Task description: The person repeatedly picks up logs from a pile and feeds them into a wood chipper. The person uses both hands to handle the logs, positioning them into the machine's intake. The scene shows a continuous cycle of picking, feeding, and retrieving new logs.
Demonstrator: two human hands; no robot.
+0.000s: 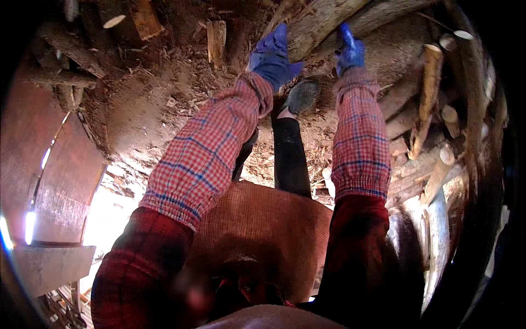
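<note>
My left hand, in a blue glove, is at the near end of a thick log. Its fingers lie along the log's left side and the thumb points right below the end. To the right, my right hand, gloved in blue too, is beside a second, darker log. Its fingers stretch upward, apart from one another in part, and no held thing shows in it. Whether it touches the second log is hard to make out. Red checked sleeve covers reach to both wrists.
A dark shoe stands on the chip-strewn ground between my arms. A short split piece of wood is upright at the far left. Cut logs are piled at right. Brown panels stand at left.
</note>
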